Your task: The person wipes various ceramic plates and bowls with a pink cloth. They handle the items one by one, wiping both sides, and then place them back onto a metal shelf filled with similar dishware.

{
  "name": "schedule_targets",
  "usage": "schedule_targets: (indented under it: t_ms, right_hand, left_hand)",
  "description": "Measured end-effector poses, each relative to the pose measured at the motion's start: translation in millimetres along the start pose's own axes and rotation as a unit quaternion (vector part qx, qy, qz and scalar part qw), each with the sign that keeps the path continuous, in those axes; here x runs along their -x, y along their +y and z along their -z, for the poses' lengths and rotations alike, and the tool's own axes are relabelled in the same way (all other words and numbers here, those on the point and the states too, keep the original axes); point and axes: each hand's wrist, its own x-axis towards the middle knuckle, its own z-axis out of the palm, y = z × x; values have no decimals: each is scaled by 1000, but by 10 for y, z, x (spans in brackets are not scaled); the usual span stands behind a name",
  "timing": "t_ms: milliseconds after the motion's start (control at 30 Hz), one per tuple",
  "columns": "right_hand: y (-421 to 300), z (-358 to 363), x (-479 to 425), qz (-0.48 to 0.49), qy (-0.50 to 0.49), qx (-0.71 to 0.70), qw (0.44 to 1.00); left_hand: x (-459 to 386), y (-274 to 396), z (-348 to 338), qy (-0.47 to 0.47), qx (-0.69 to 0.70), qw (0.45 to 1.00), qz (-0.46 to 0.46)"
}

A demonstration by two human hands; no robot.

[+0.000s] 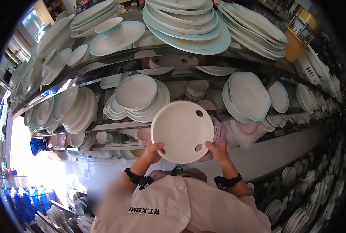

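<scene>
A round white dish with a raised rim and oval holes (180, 131) is held up in front of my chest. My left hand (153, 152) grips its lower left edge, with the thumb over the rim by a hole. At the lower right edge, my right hand (218, 149) holds the dish, its thumb beside another hole. A mauve cloth (218, 132) hangs between the right hand and the dish's right side, partly hidden behind the dish. Both wrists wear black straps. Beyond the dish, a round pale plate (136, 91) rests on a stack on the middle shelf.
Dark shelves (114, 126) stretch across ahead. The top one bears a stack of blue-rimmed plates (187, 43) and a footed bowl (110, 29) on a plate. More stacked plates (250, 96) stand at the middle right. Racks of crockery (295, 204) stand behind at the lower right.
</scene>
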Motion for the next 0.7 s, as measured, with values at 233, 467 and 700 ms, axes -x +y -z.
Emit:
schedule_targets:
  t_ms: [233, 467, 700]
  right_hand:
    - [-44, -331, 227, 44, 48, 171, 983]
    - [-473, -1121, 281, 242, 122, 323, 907]
    - [-421, -1989, 674, 277, 58, 291, 914]
  left_hand:
    - [505, 219, 200, -5, -24, 999, -46]
    - [701, 270, 307, -52, -125, 989, -66]
    - [1084, 299, 280, -58, -96, 991, -72]
